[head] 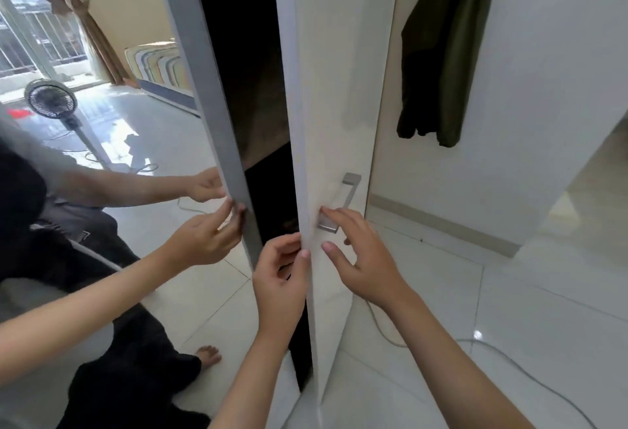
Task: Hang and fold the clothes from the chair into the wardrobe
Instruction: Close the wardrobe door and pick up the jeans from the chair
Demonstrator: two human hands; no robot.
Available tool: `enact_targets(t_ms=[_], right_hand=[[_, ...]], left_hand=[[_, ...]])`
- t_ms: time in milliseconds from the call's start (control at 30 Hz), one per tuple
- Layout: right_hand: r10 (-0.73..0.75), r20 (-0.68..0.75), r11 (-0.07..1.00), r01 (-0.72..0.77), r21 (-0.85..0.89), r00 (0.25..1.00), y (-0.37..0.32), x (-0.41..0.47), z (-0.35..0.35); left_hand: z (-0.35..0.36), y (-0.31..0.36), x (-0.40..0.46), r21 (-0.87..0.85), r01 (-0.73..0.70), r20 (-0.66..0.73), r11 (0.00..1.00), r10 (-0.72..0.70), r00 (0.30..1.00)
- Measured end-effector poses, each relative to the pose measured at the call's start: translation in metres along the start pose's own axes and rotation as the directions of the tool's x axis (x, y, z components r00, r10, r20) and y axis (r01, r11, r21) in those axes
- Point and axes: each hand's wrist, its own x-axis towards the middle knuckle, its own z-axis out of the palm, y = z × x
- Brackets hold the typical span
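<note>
The wardrobe stands in front of me with a dark gap (268,197) between its two doors. My left hand (280,279) curls its fingers round the free edge of the glossy white door (323,89), thumb on the front face. My right hand (368,258) reaches with spread, fairly straight fingers to the door's metal bar handle (350,187), the index tip touching its lower end. Another hand (204,241), coming in from the left, pinches the edge of the mirrored door (210,89); the mirror shows its reflection. A dark green garment (445,55) hangs on the white panel to the right.
A white chair (40,313) sits at the lower left, with black fabric (136,388) and a bare foot (208,354) beside it. The mirror reflects a standing fan (51,100), a window and a striped mattress. A cable (509,357) runs across the glossy tiled floor on the right.
</note>
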Motion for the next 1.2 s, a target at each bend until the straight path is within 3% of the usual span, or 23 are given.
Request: enact_targets(t_ms=[200,367,500,667,800,867,1033,1200], right_hand=[[0.092,-0.183,0.996,-0.094,-0.002,0.979,-0.003,-0.023,-0.028],[0.148,-0.41,0.975,-0.202,-0.093,0.9,-0.009,-0.042,-0.05],[0.047,-0.555,0.976,-0.156,-0.15,0.831,-0.003,-0.057,-0.072],[-0.095,-0.626,0.958,-0.099,-0.268,0.774,0.019,-0.071,-0.103],[-0.029,-0.711,0.952,-0.198,-0.235,0.703,0.052,-0.075,-0.132],[0.036,-0.736,0.952,-0.247,-0.18,0.676,0.073,-0.073,-0.159],[0.175,-0.72,0.96,-0.279,-0.027,0.672,0.126,-0.06,-0.215],[0.171,-0.7,0.933,-0.343,-0.111,0.694,0.18,-0.035,-0.252]], left_hand=[[0.017,-0.002,-0.004,0.006,-0.059,0.276,0.998,0.055,0.959],[0.045,-0.006,-0.014,-0.065,0.001,0.424,0.998,0.027,0.905],[0.077,-0.008,-0.021,-0.112,0.028,0.505,0.993,0.033,0.863],[0.134,-0.008,-0.031,-0.166,0.091,0.578,0.982,0.022,0.816],[0.184,-0.013,-0.038,-0.176,-0.012,0.682,0.984,0.13,0.719],[0.216,-0.016,-0.03,-0.126,-0.137,0.707,0.983,0.185,0.683],[0.292,-0.01,0.014,0.052,-0.37,0.687,0.928,0.235,0.687],[0.356,-0.013,0.061,0.225,-0.515,0.684,0.827,0.242,0.688]])
